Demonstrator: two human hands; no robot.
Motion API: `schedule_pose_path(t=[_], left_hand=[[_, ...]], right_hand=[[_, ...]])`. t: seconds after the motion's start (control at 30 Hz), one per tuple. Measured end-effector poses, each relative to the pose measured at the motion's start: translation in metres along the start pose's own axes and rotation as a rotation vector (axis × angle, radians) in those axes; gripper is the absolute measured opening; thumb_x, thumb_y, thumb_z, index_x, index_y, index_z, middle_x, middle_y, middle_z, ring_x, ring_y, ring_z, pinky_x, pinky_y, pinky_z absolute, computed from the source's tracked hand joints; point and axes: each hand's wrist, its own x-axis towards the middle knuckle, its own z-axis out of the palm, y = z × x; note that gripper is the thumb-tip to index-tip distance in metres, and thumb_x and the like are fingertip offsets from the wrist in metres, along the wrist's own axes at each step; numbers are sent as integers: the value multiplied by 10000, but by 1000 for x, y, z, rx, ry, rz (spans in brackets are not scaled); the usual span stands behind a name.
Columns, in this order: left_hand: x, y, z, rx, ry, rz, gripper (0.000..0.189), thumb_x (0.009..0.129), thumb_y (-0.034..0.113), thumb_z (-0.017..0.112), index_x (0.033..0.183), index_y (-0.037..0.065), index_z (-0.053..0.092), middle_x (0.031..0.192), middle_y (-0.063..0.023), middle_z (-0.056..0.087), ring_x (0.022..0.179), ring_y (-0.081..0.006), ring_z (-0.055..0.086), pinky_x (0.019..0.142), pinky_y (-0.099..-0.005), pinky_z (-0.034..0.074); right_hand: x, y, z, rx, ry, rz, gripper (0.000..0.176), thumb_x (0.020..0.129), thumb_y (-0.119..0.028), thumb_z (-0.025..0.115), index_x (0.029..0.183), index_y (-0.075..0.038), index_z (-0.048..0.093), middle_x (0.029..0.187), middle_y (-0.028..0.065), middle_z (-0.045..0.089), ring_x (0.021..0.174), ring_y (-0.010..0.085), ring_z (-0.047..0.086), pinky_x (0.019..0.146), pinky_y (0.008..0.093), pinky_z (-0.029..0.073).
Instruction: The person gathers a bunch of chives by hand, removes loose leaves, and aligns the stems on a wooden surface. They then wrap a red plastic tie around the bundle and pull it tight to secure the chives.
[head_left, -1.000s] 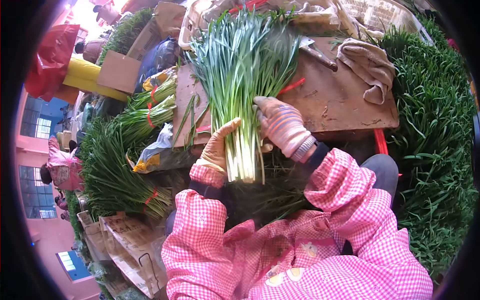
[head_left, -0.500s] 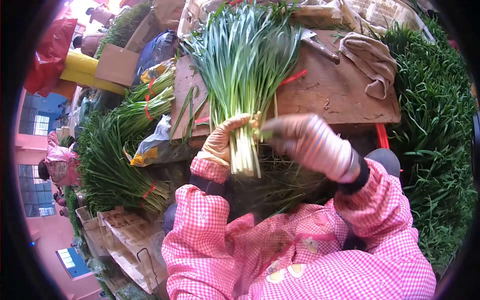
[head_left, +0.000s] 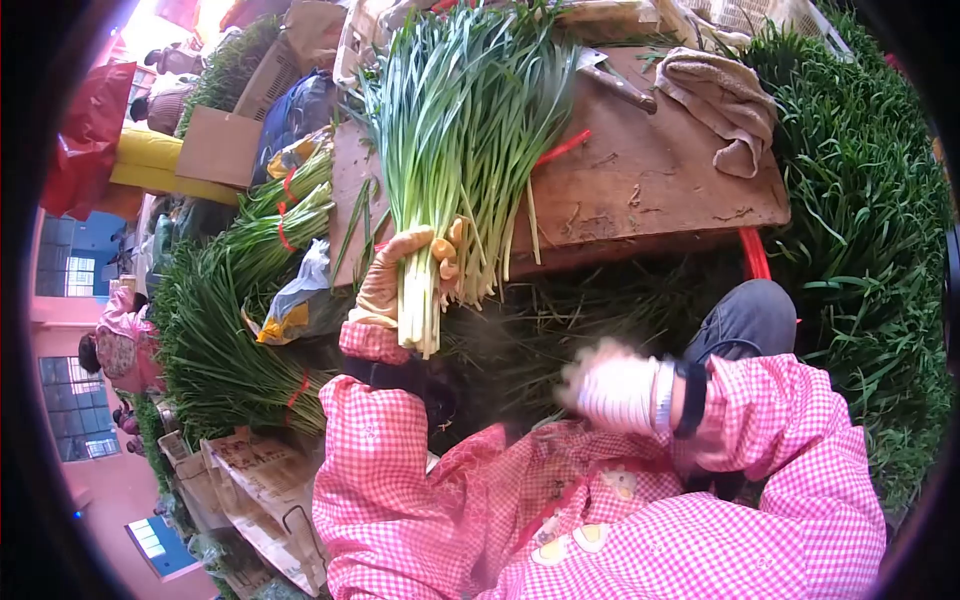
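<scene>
My left hand (head_left: pixel 400 262), in a tan glove, is closed round the pale stems of a large bunch of garlic chives (head_left: pixel 465 130). Its fingertips wrap round to the right side of the stems, and the cut ends stick out below. The leaves fan out over a brown wooden board (head_left: pixel 640 195). Some stems on the right hang looser, outside the grip. Low in front of my apron is my right hand (head_left: pixel 615 385), in a striped glove, apart from the bunch. Motion smears its fingers. A red tie (head_left: pixel 565 147) lies on the board beside the leaves.
A knife (head_left: pixel 622 85) and a crumpled cloth (head_left: pixel 722 105) lie on the board's far side. Tied bunches of chives (head_left: pixel 235 350) are stacked on the left. Loose greens (head_left: pixel 850 230) are heaped along the right. A person in pink (head_left: pixel 128 340) is in the left background.
My right hand has moved from beside the stems down towards my apron. My left hand, still gripping the bunch, has shifted a little left in view.
</scene>
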Motion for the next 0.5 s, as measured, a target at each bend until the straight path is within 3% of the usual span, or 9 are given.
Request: schedule_pose_path(t=[0.07, 0.13, 0.2, 0.3, 0.37, 0.4, 0.43, 0.5], left_hand=[[2, 10, -12, 77, -17, -65, 385, 825, 57, 573, 1157, -100, 456, 909, -196, 619, 686, -265, 611, 638, -364, 535], [2, 9, -5, 102, 11, -63, 404, 831, 66, 567, 1178, -104, 448, 872, -185, 627, 668, -267, 612, 638, -368, 540], [3, 10, -7, 143, 9, -76, 431, 825, 86, 582, 1186, -104, 443, 865, -180, 624, 671, -265, 613, 636, -362, 536], [1, 18, 0, 198, -29, -134, 460, 821, 100, 592, 1198, -105, 427, 884, -188, 619, 681, -259, 615, 639, -353, 533], [-2, 28, 6, 255, -46, -110, 480, 822, 111, 594, 1208, -107, 410, 920, -204, 611, 696, -256, 617, 638, -345, 531], [-4, 27, 16, 181, 53, 29, 483, 830, 101, 583, 1209, -123, 385, 972, -231, 591, 721, -253, 618, 643, -351, 533], [-6, 33, 14, 137, 33, 4, 480, 831, 96, 582, 1203, -129, 380, 997, -242, 580, 739, -250, 619, 642, -357, 539], [-9, 38, 21, 90, 36, -16, 468, 823, 83, 595, 1174, -147, 385, 1021, -247, 576, 738, -247, 630, 639, -370, 557]], right_hand=[[25, 30, -27, 162, -1, 101, 252, 757, -328, 637, 754, -78, 605, 731, 126, 632, 674, 278, 635, 583, 397, 493], [55, 43, -38, 335, 400, 342, 327, 792, -390, 599, 763, -65, 601, 738, 139, 629, 711, 314, 631, 631, 430, 493], [86, 49, -61, 422, 378, 598, 385, 795, -441, 575, 809, -60, 628, 756, 160, 636, 737, 336, 629, 645, 431, 496], [118, 55, -64, 399, 226, 679, 432, 801, -497, 545, 857, -73, 612, 798, 164, 632, 780, 340, 615, 680, 436, 478], [128, 57, -57, 437, 252, 714, 421, 804, -478, 540, 859, -68, 618, 810, 165, 635, 804, 343, 615, 694, 448, 472], [131, 58, -51, 456, 260, 733, 416, 805, -468, 538, 860, -65, 621, 816, 166, 637, 816, 344, 614, 701, 454, 468], [125, 56, -42, 505, 429, 656, 341, 797, -374, 575, 804, -36, 616, 701, 121, 637, 665, 287, 627, 595, 393, 475], [118, 50, -35, 1158, 420, 627, 293, 783, -317, 603, 763, -25, 610, 636, 68, 603, 563, 207, 580, 522, 326, 445]])
